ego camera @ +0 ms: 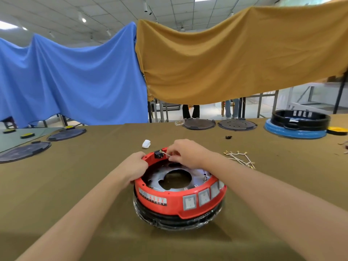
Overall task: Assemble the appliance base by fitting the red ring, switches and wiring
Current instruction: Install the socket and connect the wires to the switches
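Fingertips of our left hand point(136, 164) hide behind the red ring point(180, 201), gripping its rim. Our right hand point(185, 154) pinches a wire point(166, 153) beside the black switch point(157, 153); spare wires point(240, 159) lie toward the table's point(75, 185) right edge.

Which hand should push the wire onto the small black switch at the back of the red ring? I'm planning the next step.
Right. The right hand already pinches the thin white wire beside the small black switch, while the left hand grips the red plastic ring.
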### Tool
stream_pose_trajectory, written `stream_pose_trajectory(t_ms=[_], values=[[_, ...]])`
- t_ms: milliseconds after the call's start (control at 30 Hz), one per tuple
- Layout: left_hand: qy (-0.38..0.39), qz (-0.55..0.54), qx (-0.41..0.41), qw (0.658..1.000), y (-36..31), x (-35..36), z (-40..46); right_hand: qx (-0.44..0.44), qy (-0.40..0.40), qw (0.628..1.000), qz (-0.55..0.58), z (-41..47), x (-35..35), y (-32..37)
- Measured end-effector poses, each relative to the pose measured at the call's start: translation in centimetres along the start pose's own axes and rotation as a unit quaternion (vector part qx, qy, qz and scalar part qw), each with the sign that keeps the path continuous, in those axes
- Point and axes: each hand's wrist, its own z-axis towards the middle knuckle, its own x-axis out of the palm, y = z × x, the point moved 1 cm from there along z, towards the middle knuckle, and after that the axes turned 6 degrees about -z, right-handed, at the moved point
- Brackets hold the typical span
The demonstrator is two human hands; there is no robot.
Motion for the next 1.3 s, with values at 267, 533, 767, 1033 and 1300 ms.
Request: stream_pose_trajectory(t_ms=[267,533,767,1033,1300], values=[[0.054,0.075,0.022,0.995,-1.4,-0.5,1.3,0.040,0.030,0.998,-0.035,0.4,1.0,-0.4],[0.077,0.177,0.040,0.980,-3.2,0.3,2.4,0.027,0.066,0.997,-0.024,0.7,-0.8,-1.2],[0.037,0.141,0.088,0.985,-2.0,1.1,2.5,0.031,0.028,0.999,0.019,0.6,1.1,-1.2],[0.024,0.190,0.105,0.976,-2.2,1.4,2.4,0.045,-0.022,0.997,0.056,0.5,1.1,-1.8],[0.008,0.222,0.136,0.965,-2.3,1.5,2.2,0.062,-0.041,0.991,0.113,0.3,1.1,-1.9]])
